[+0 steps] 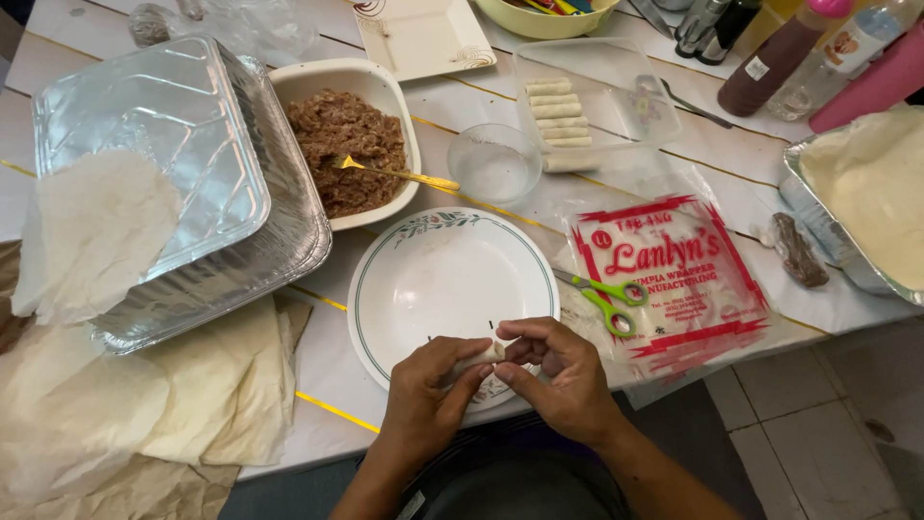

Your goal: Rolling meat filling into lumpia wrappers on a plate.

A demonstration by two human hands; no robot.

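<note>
Pale wrapper dough shows between the fingers of both hands — a small spring roll (pixel 478 358) held over the near rim of a white plate (pixel 433 279) with a green line and a leaf pattern at its edge. The left hand (pixel 423 395) curls around the roll's left end, thumb and fingers pinching it; the right hand (pixel 563 371) pinches the other end, fingers bent over the top. The plate itself holds nothing else.

Just to the right of the plate lie green-handled scissors (pixel 608 299) on a clear plastic wrapper packet (pixel 674 279) with red printing. To the left, loose thin wrapper sheets (pixel 144 395) spread over the near table edge, and another sheet (pixel 91 231) drapes against a stack of foil trays (pixel 183 154), the top one turned bottom up.

Beyond the plate stands a cream rectangular dish (pixel 346 144) filled with brown minced meat, a gold spoon (pixel 399 174) resting in it with its handle out over the rim. Beside that sits a small clear glass bowl (pixel 494 162); whether it holds liquid cannot be told. Further back, a clear plastic tub (pixel 616 91) holds a row of finished rolls (pixel 556 114) stacked along its left side.

At the right edge a foil tray (pixel 847 250) holds more pale wrapper sheets — and a small dark wrapped item (pixel 797 248) lies near it. Bottles (pixel 780 58) and a yellow-green bowl (pixel 539 19) stand at the far edge, next to a white square plate (pixel 419 37).
</note>
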